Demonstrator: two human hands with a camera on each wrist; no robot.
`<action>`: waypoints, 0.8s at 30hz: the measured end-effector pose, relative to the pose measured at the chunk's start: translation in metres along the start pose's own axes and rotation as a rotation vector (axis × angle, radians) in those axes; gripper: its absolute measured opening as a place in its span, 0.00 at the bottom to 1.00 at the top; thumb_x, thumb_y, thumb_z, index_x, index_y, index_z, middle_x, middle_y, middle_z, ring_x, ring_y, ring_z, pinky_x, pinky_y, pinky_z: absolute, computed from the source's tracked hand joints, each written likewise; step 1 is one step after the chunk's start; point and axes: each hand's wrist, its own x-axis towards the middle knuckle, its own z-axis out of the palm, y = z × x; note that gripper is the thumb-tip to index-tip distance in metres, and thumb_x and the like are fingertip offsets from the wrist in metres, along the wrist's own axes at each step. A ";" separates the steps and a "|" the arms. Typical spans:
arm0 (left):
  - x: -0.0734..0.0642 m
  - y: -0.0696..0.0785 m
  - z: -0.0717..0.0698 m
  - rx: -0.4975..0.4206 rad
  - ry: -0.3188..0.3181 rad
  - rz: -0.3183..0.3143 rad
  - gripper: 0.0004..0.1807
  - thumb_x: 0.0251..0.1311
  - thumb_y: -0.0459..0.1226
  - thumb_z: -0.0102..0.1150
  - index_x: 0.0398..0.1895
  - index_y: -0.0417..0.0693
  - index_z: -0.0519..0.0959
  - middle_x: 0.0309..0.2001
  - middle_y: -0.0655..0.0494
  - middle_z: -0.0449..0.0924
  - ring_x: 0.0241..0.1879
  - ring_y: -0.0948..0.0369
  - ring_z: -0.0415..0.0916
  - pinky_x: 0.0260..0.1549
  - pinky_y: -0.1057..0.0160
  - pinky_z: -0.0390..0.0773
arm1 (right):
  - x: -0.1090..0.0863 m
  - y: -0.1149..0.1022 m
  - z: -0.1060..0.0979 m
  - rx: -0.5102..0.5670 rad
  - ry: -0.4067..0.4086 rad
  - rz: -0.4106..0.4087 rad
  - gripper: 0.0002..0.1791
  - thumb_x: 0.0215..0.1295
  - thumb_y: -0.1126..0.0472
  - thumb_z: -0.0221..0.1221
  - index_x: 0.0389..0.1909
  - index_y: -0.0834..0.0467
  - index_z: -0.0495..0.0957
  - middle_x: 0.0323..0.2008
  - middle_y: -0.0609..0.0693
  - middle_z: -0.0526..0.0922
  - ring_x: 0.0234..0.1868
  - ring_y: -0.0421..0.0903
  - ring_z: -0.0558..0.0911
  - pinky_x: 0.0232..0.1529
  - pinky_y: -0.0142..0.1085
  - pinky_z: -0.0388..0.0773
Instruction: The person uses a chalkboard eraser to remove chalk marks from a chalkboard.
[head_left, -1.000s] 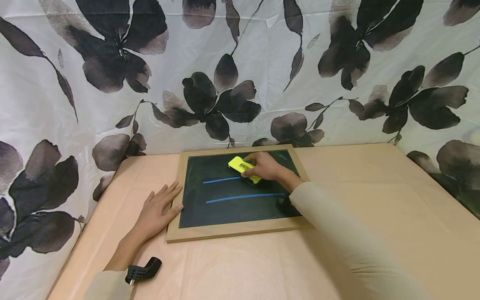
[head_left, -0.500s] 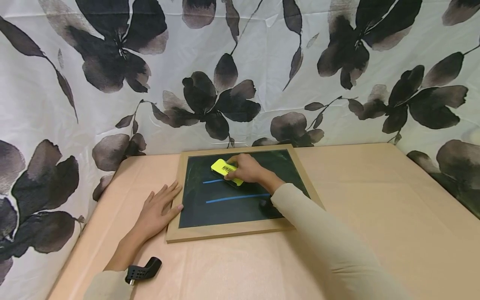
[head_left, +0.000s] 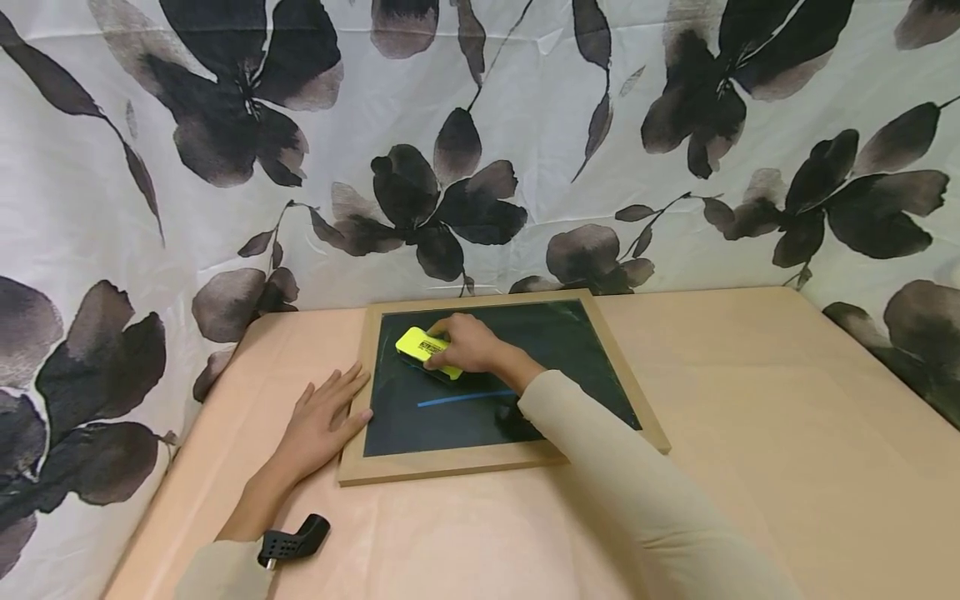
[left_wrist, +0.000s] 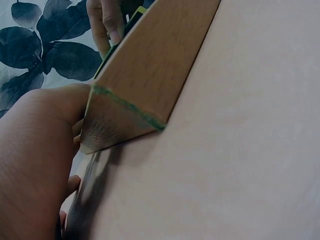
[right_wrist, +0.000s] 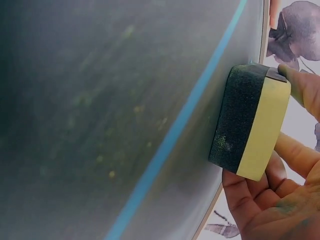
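A chalkboard (head_left: 570, 367) in a light wooden frame lies on the table. My right hand (head_left: 474, 343) grips a yellow board eraser (head_left: 418, 342) by its sides, its dark felt down on the upper left of the board. Below it runs a blue line (head_left: 461, 399), partly behind the right arm. In the right wrist view, the eraser (right_wrist: 250, 120) stands beside the blue line (right_wrist: 180, 122), thumb and fingers on opposite sides. With fingers spread and fairly straight, my left hand (head_left: 318, 425) rests at the frame's left edge. The left wrist view shows the frame's corner (left_wrist: 145, 65) beside that hand (left_wrist: 37, 150).
The board lies on a table with a pale peach cover (head_left: 750, 400). Behind and at both sides hangs a white cloth (head_left: 555, 167) with dark flowers. A black wrist device (head_left: 294, 540) is on the left wrist.
My right hand has slid the eraser leftward along the upper blue line, which has shrunk and now hardly shows. The left hand keeps its place at the frame.
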 end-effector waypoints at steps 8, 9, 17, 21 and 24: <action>0.000 0.001 0.000 -0.003 0.005 -0.001 0.34 0.65 0.50 0.55 0.70 0.45 0.64 0.72 0.47 0.56 0.70 0.41 0.49 0.64 0.34 0.39 | 0.002 -0.005 0.001 0.022 -0.041 -0.030 0.32 0.56 0.49 0.67 0.60 0.57 0.76 0.48 0.51 0.80 0.38 0.45 0.74 0.39 0.34 0.71; -0.001 0.001 0.001 -0.003 0.008 0.000 0.34 0.64 0.50 0.55 0.70 0.45 0.64 0.72 0.47 0.56 0.70 0.41 0.49 0.64 0.34 0.39 | 0.002 -0.006 0.001 0.025 -0.052 -0.027 0.32 0.56 0.49 0.68 0.61 0.57 0.75 0.48 0.50 0.80 0.38 0.45 0.74 0.39 0.34 0.71; -0.006 0.000 0.004 -0.003 0.000 -0.012 0.34 0.64 0.51 0.56 0.70 0.46 0.64 0.72 0.48 0.56 0.70 0.41 0.49 0.63 0.33 0.39 | -0.002 -0.004 0.002 -0.005 -0.091 -0.048 0.32 0.57 0.48 0.67 0.61 0.55 0.75 0.47 0.48 0.79 0.39 0.43 0.74 0.41 0.33 0.71; -0.005 0.001 0.002 -0.001 0.008 -0.003 0.34 0.64 0.50 0.56 0.70 0.45 0.64 0.72 0.47 0.56 0.70 0.40 0.50 0.63 0.33 0.39 | -0.006 -0.002 -0.002 -0.015 -0.101 -0.072 0.32 0.57 0.48 0.67 0.61 0.55 0.75 0.46 0.48 0.80 0.38 0.42 0.75 0.40 0.34 0.73; -0.002 0.001 0.001 -0.005 0.005 0.005 0.34 0.64 0.50 0.57 0.70 0.45 0.64 0.72 0.47 0.56 0.70 0.40 0.50 0.63 0.33 0.39 | -0.010 0.003 -0.008 -0.032 -0.108 -0.069 0.32 0.57 0.48 0.67 0.62 0.54 0.74 0.46 0.48 0.79 0.40 0.43 0.75 0.41 0.35 0.73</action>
